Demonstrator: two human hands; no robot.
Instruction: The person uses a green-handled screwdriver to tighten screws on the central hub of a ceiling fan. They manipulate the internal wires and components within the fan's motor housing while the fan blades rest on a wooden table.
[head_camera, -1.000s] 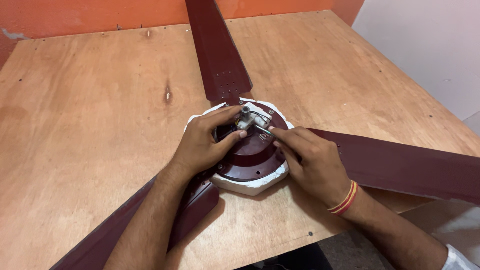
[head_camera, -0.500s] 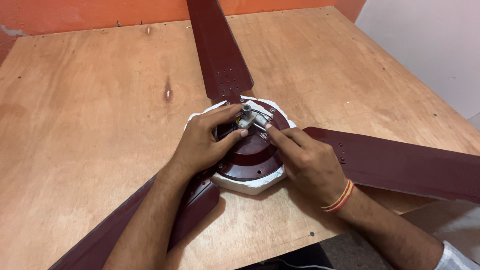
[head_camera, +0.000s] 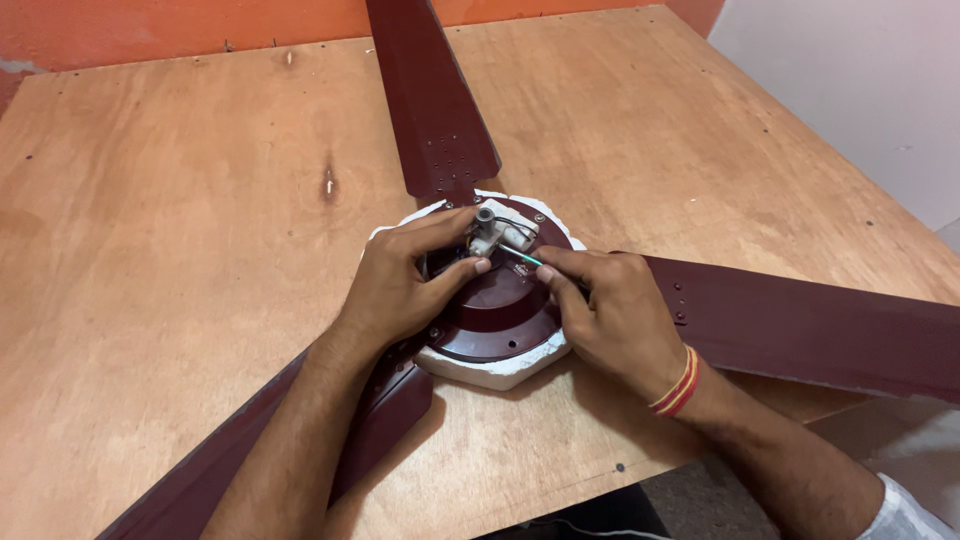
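A dark maroon ceiling fan lies on a wooden table (head_camera: 180, 200), its round motor hub (head_camera: 495, 305) resting on a white foam block (head_camera: 480, 368). Three blades spread out: one toward the far edge (head_camera: 430, 95), one to the right (head_camera: 810, 330), one to the near left (head_camera: 230, 470). My left hand (head_camera: 405, 285) rests on the hub, its fingers touching a small white terminal block (head_camera: 495, 232) at the hub's centre. My right hand (head_camera: 615, 310) pinches a thin green wire (head_camera: 522, 256) that runs out of that block.
An orange wall (head_camera: 150, 25) runs behind the table. A white wall (head_camera: 850, 70) stands to the right. The table's near edge (head_camera: 560, 490) lies just below the hub. A red and yellow thread band (head_camera: 678, 385) circles my right wrist.
My right hand has drawn back a little from the terminal block, so the green wire now shows between them. My left hand stays on the hub.
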